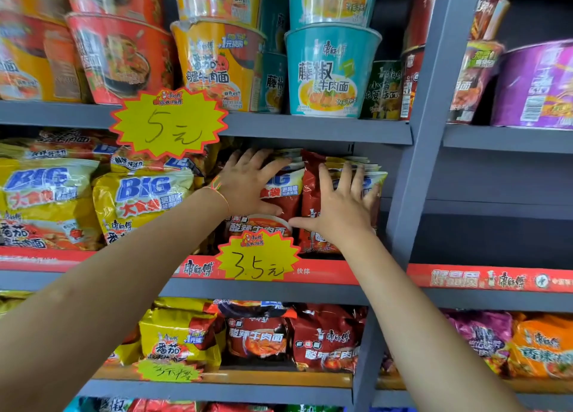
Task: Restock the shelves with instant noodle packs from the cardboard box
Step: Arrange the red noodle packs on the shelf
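Two bare forearms up from the bottom corners, reaching into the middle tier of the grey metal shelving [316, 131]. Left hand [248, 183] spread wide, fingers straight, palm flat against the front of a dark red crinkly plastic noodle pack [279, 201] standing upright on that tier; thin orange thread bracelet [221, 194] round the wrist. Right hand [344, 208] equally wide, fingers fanned, thumb stuck out left, pressing on a second dark red glossy noodle pack [310, 188] just beside the first, hard up against the grey upright post [415, 163]. More pack edges bunched behind both, exact count impossible to tell. In front, two yellow spiky starburst paper price tags: one reading 3.5 [259, 255] clipped on the red printed shelf strip [328, 272], one reading 5 [169, 121] hanging off the tier above. Left of the hands, two big yellow puffy plastic packs marked BIG [141, 204] at the front, more stacked above and behind. Below, another tier with yellow and red soft packs [257, 334], purple and orange ones over to the right. Up top and furthest off, round shrink-wrapped tapered noodle tubs: two teal ones stacked [330, 70], orange-yellow ones [217, 61], red ones left, a purple bowl [539, 86] far right.
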The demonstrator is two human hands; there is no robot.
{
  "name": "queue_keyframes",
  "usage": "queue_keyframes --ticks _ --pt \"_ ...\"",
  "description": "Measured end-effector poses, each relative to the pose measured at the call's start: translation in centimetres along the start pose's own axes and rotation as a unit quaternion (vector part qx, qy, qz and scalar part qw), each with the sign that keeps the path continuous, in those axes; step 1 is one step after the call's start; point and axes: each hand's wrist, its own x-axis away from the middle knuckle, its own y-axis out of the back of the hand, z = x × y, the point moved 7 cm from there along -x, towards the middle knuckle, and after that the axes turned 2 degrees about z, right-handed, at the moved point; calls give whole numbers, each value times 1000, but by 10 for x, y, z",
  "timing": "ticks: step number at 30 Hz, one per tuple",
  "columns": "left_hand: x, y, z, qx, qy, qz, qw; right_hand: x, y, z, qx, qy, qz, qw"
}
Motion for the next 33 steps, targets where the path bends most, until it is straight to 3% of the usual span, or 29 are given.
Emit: queue_keyframes --ticks 7,14,19,24,28,33 --pt "13 5 -12 39 7 -51 998 10 -4 -4 2 13 -44 999" --pt "30 23 -21 101 18 -122 987 25 13 15 -71 87 -195 974" --pt "52 33 -26 136 63 -169 974 34 25 24 -149 145 -248 946" --pt "73 34 -42 91 83 -187 975 67 35 37 -229 232 -258 910" --pt "103 34 -47 94 160 -182 966 93 39 47 -305 302 -245 869" --pt "182 47 -48 91 293 -194 932 134 41 72 -432 395 -238 775"
